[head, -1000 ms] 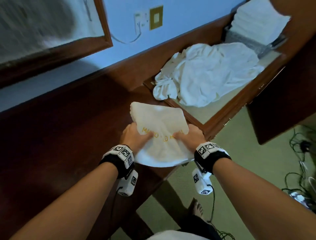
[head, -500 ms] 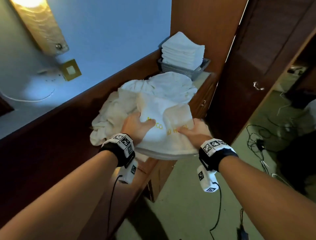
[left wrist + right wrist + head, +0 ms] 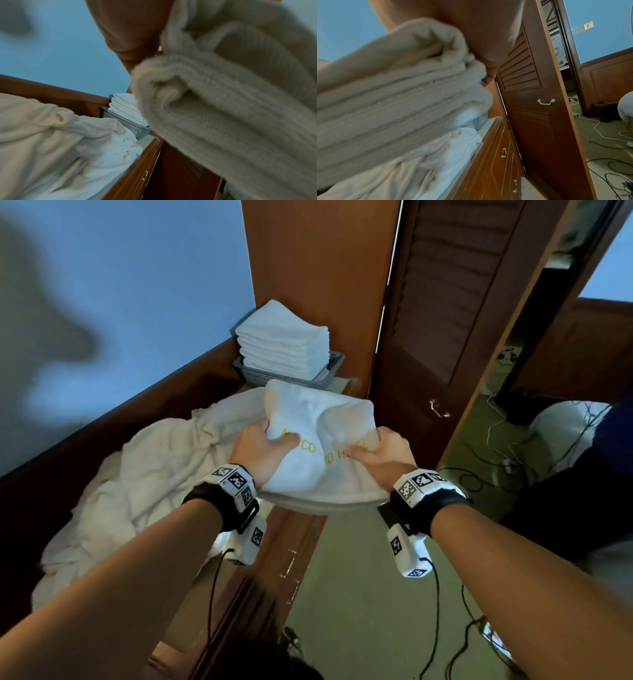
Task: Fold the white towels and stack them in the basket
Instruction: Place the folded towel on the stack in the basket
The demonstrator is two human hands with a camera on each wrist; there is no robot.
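I hold a folded white towel (image 3: pixel 318 436) with yellow lettering in the air, above the pile of unfolded towels (image 3: pixel 150 474). My left hand (image 3: pixel 263 450) grips its left edge, thumb on top. My right hand (image 3: pixel 380 453) grips its right edge the same way. The towel's folded layers fill the left wrist view (image 3: pixel 223 108) and the right wrist view (image 3: pixel 393 101). Just beyond it a grey basket (image 3: pixel 332 369) holds a stack of folded white towels (image 3: pixel 284 344) against the wooden panel.
The counter (image 3: pixel 284 542) has a raised wooden back rail (image 3: pixel 102 426) under a blue wall. A louvred wooden door (image 3: pixel 442 320) stands just right of the basket. Cables (image 3: pixel 479 474) lie on the carpet to the right. Drawers with metal handles (image 3: pixel 504 152) face the floor.
Both hands lifted the folded towel off the dark counter and carried it right, over the loose pile, toward the basket. The view has swung right with them.
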